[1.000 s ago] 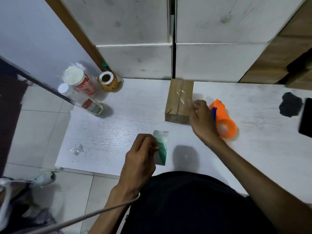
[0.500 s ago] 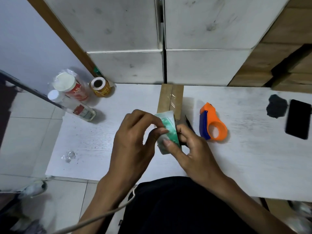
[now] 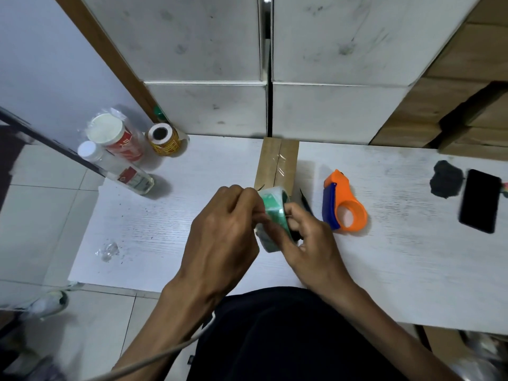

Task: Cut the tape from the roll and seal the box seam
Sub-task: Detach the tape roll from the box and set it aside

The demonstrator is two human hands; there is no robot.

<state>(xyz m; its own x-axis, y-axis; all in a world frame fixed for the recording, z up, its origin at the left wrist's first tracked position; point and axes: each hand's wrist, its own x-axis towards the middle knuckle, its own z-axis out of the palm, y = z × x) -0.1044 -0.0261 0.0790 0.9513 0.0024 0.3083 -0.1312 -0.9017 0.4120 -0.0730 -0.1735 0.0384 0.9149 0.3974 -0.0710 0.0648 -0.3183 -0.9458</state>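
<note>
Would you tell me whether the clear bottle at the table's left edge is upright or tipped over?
Tipped over. The clear bottle lies on its side on the table, white cap toward the far left, beside the upright red jar.

The white table [image 3: 192, 215] bears a cardboard box [image 3: 277, 163], orange dispenser [image 3: 343, 204], phone [image 3: 479, 200], bottles [image 3: 118, 166].

You look down through a wide-angle lens under soft, fairly bright indoor light from above. The white table [image 3: 412, 270] is evenly lit with no harsh glare. Short, diffuse shadows sit beside the clear bottle [image 3: 121, 171] and the orange tape dispenser [image 3: 345, 202]. Straight cabinet edges bow outward toward the frame borders. Your hands are mildly soft at the centre, while the bottom corners smear into blur. The phone [image 3: 479, 200] reads as flat black.
</note>
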